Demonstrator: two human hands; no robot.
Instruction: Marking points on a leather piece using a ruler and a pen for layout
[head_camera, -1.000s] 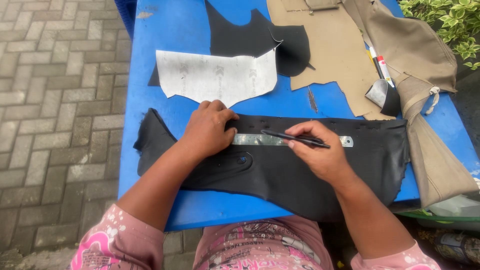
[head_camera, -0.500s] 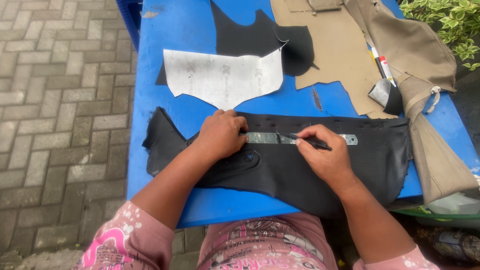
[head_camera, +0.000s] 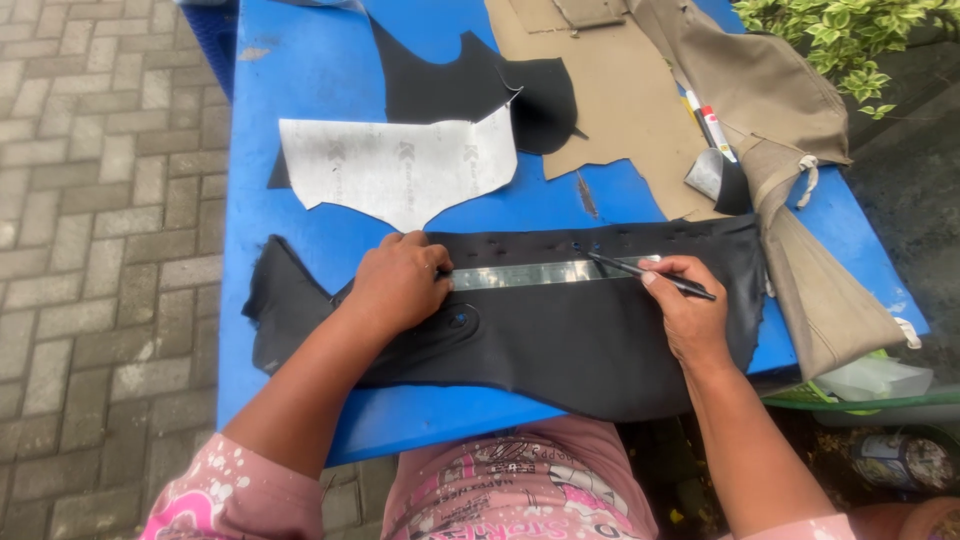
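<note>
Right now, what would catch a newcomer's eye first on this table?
The bright blue table stands out, with a black fabric piece spread along its near edge. The left hand presses a metal ruler onto it while the right hand holds a black pen at the ruler's edge. A white paper pattern lies just beyond.

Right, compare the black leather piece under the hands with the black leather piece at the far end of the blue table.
The near black leather piece lies fully exposed, long and spread across the table; the far black leather piece is smaller and partly covered by a white paper pattern. The near one carries a metal ruler, pinned by the left hand, with the right hand holding a pen; the far one lies untouched. Both are black, flat and irregularly cut.
</note>
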